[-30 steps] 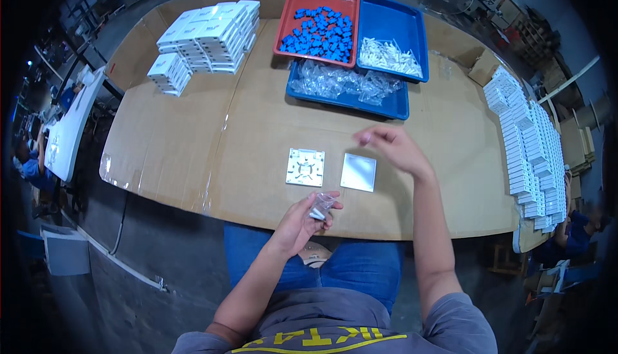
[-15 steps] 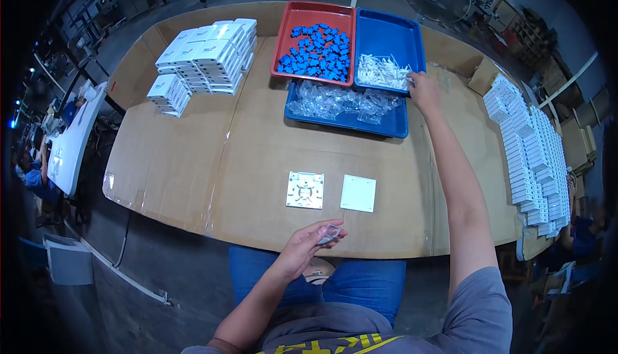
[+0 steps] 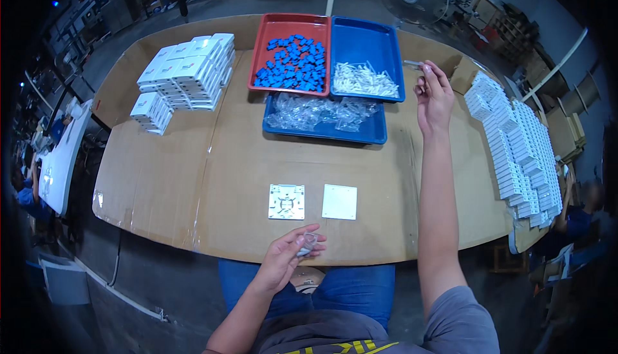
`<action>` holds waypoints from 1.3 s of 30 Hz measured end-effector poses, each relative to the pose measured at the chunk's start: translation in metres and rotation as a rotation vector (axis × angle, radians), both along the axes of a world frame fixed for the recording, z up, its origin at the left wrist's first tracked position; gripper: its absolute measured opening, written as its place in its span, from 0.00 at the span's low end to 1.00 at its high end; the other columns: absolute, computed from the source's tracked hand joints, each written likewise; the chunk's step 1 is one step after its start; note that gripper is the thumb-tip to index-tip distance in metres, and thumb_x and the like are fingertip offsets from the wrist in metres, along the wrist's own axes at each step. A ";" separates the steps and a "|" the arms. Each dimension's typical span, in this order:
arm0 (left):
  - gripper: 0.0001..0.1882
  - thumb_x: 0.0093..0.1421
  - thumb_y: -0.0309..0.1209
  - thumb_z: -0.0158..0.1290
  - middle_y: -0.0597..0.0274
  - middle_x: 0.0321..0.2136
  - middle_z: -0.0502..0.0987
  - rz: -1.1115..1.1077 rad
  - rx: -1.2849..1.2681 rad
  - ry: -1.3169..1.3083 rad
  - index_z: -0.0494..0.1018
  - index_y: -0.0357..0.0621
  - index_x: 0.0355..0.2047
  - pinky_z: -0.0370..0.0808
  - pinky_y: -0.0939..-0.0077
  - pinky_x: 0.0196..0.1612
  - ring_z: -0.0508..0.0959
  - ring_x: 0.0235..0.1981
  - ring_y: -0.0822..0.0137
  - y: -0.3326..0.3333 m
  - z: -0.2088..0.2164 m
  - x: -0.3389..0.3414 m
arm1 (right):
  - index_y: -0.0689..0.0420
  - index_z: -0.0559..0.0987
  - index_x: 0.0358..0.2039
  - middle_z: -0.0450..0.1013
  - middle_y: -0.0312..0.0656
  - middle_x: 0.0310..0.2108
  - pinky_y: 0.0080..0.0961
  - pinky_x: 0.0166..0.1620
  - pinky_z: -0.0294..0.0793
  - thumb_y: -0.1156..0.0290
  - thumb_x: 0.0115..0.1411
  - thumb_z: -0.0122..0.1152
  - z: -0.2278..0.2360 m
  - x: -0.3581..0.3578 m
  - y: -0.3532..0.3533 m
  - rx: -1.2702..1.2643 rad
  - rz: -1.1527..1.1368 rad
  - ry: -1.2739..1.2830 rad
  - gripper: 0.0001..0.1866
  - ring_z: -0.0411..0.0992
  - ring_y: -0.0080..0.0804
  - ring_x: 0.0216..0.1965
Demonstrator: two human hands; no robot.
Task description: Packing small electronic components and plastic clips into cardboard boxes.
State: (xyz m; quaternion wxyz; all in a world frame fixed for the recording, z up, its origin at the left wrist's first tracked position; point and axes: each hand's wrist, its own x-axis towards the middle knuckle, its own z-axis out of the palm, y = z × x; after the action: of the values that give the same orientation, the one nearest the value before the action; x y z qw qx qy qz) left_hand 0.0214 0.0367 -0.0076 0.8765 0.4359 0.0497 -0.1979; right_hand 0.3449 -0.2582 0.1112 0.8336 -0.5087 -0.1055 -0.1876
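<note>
My left hand (image 3: 280,256), near the table's front edge, pinches a small clear plastic bag (image 3: 308,244). Raised just right of the upper blue tray (image 3: 367,32), my right hand (image 3: 435,101) grips a small thin whitish piece (image 3: 412,65) between thumb and fingers. Slim white pieces (image 3: 364,80) are heaped in that tray's near part. A white square frame plate (image 3: 286,202) with cut-outs lies on the table beyond my left hand. Beside it, to the right, rests a plain white square plate (image 3: 339,202).
Small blue parts (image 3: 293,64) fill a red tray (image 3: 265,32). A lower blue tray (image 3: 322,135) contains clear plastic bags (image 3: 302,112). White boxes (image 3: 187,70) are stacked at left; long rows of white plates (image 3: 515,144) line the right. Cardboard walls (image 3: 112,90) edge the table.
My right hand has come up out of the upper blue tray with a thin whitish piece. The left hand still holds the bag. The whole view has shifted slightly.
</note>
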 end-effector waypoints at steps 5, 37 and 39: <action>0.27 0.78 0.43 0.43 0.49 0.56 0.77 0.042 -0.157 0.120 0.66 0.34 0.66 0.78 0.63 0.57 0.81 0.52 0.58 -0.002 -0.007 0.003 | 0.61 0.78 0.53 0.81 0.42 0.45 0.18 0.34 0.72 0.74 0.68 0.66 0.015 -0.073 0.007 0.119 0.073 -0.039 0.15 0.72 0.19 0.32; 0.24 0.77 0.46 0.47 0.54 0.47 0.82 -0.019 -0.217 0.267 0.74 0.35 0.56 0.83 0.65 0.53 0.83 0.50 0.62 0.000 -0.027 -0.003 | 0.59 0.87 0.36 0.80 0.40 0.47 0.22 0.43 0.73 0.77 0.61 0.69 -0.101 -0.234 0.102 -0.878 0.776 0.105 0.04 0.76 0.25 0.43; 0.24 0.77 0.46 0.47 0.54 0.47 0.82 -0.021 -0.197 0.252 0.74 0.35 0.56 0.83 0.66 0.53 0.83 0.50 0.63 0.002 -0.030 -0.004 | 0.61 0.87 0.36 0.80 0.42 0.49 0.24 0.47 0.75 0.78 0.61 0.68 -0.099 -0.233 0.100 -0.888 0.798 0.093 0.04 0.78 0.28 0.46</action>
State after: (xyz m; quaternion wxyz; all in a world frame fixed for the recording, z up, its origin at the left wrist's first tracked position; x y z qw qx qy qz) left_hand 0.0177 0.0384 -0.0377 0.8997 0.3201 0.1354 -0.2640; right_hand 0.1120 -0.1578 0.0118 0.5510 -0.7373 -0.3199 0.2246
